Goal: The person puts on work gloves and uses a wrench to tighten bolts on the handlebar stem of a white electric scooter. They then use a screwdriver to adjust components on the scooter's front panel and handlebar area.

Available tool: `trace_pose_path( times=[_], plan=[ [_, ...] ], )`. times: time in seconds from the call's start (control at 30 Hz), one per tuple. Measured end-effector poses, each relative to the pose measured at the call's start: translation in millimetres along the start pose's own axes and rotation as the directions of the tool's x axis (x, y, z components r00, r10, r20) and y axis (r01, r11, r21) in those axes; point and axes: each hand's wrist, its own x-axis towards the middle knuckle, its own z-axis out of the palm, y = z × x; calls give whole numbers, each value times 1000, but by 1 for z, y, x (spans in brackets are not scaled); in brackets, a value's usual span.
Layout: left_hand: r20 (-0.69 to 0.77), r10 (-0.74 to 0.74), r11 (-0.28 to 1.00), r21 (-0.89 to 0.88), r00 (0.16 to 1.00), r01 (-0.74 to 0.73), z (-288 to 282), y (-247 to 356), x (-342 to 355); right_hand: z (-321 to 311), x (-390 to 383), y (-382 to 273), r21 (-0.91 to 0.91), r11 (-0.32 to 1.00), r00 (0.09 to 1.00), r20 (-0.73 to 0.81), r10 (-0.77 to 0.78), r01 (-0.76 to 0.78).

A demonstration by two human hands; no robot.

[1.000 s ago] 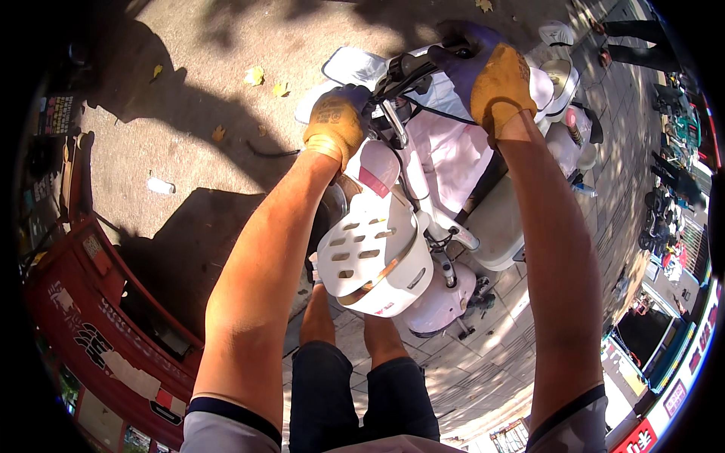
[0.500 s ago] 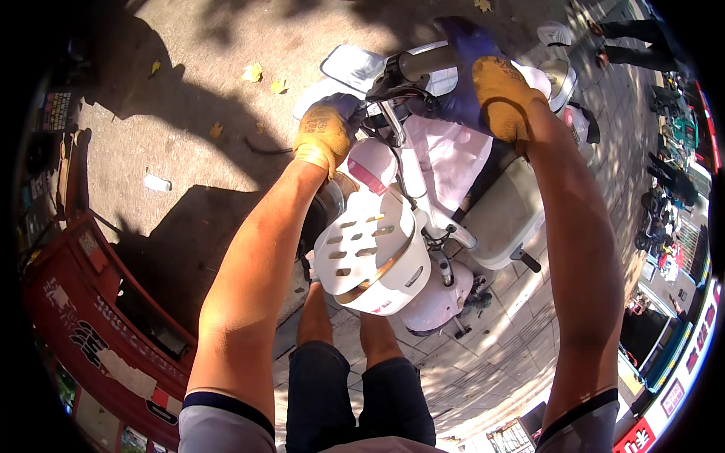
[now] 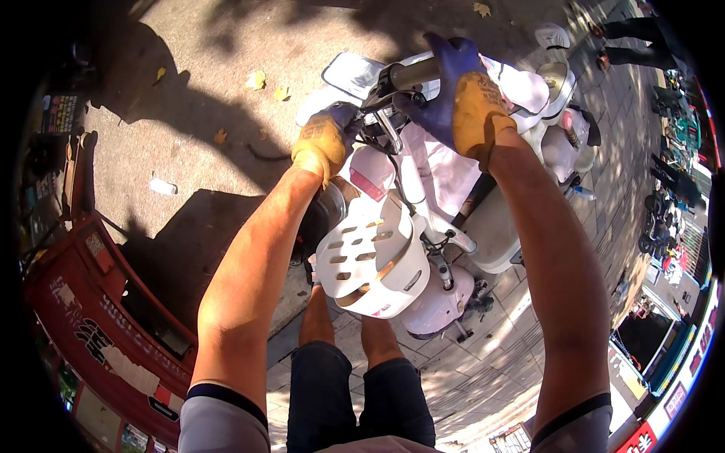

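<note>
Both my hands wear orange gloves with dark purple palms and fingers. A pale pink-and-white scooter point(image 3: 442, 306) stands in front of me. My left hand point(image 3: 323, 142) is closed around the handlebar point(image 3: 389, 128) near its middle, its fingertips partly hidden. Beside the dark handlebar grip point(image 3: 418, 73), my right hand point(image 3: 470, 102) has its thumb and fingers spread apart, one on either side of the grip's end. Below the bar hangs a white slotted basket point(image 3: 404, 283), nearest my legs. A white frame tube point(image 3: 411, 181) runs down beside it.
At the left stands a red cart-like structure point(image 3: 113, 332). More two-wheelers point(image 3: 559, 151) are parked at right on the paving. A person's dark trouser legs point(image 3: 642, 41) show at the upper right. Fallen yellow leaves point(image 3: 257, 79) and a white scrap point(image 3: 162, 186) lie on the ground.
My right hand has shifted left and its fingers have spread from the grip, showing more of the scooter behind. My left hand stays on the handlebar.
</note>
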Motion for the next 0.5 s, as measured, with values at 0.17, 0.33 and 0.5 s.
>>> trace_pose_path(
  times=[0.17, 0.33, 0.5],
  plan=[
    [51, -22, 998, 52, 998, 19, 8, -7, 4, 4, -1, 2, -19, 1000, 1000, -23, 8, -9],
    [27, 2, 999, 45, 1000, -4, 28, -42, 6, 4, 3, -2, -3, 999, 999, -6, 43, -43],
    [76, 7, 994, 107, 997, -15, 26, -29, 12, 8, 0, 12, 30, 995, 996, -7, 91, -90]
  ],
)
